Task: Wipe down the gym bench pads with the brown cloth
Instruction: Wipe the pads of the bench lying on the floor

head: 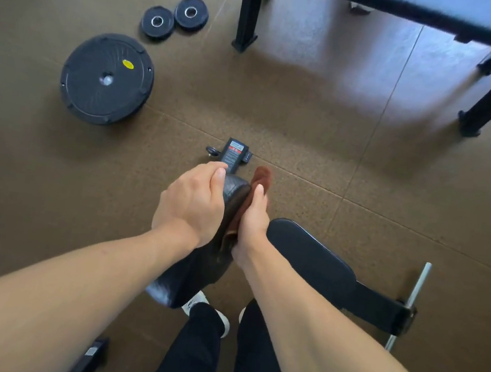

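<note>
Raised back pad (197,260) being wiped on its right face.
Pad top is gripped by left hand (190,203); cloth (250,199) is pressed flat under right hand (252,221), fingers straight; a downward stroke is judged next.

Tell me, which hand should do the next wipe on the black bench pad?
The right hand. It presses the brown cloth against the side of the upright black padded bench back, so it can probably just slide along. The left hand grips the pad's top edge, seemingly steadying it.
</note>
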The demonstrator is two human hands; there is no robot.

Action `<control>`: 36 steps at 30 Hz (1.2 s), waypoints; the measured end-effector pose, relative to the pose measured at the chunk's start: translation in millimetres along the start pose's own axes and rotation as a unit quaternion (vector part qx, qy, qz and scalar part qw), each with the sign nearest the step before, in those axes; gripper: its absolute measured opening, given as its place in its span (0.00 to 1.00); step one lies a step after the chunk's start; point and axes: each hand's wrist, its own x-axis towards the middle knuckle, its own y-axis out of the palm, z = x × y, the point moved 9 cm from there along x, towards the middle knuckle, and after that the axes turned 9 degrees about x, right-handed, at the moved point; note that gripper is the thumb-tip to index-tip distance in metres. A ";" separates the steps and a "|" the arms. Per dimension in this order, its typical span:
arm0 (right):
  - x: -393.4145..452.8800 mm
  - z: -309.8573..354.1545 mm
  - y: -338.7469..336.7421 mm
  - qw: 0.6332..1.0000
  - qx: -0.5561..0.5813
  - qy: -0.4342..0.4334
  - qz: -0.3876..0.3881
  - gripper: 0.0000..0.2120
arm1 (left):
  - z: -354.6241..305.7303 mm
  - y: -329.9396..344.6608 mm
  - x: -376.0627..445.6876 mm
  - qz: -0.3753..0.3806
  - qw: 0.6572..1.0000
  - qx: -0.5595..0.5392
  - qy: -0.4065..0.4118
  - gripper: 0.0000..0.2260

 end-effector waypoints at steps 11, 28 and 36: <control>2.4 57.8 24.4 0.990 -0.059 -0.098 0.083 0.21 | -2.6 -3.2 -1.5 -0.018 0.999 0.029 0.010 0.17; -0.8 71.7 24.8 0.982 -0.124 -0.130 0.060 0.14 | -3.5 -3.0 -4.8 0.005 0.999 0.038 0.009 0.23; 93.6 48.8 2.4 0.989 -0.144 0.028 -0.008 0.19 | -3.8 -6.3 -2.7 -0.048 0.998 0.047 -0.006 0.21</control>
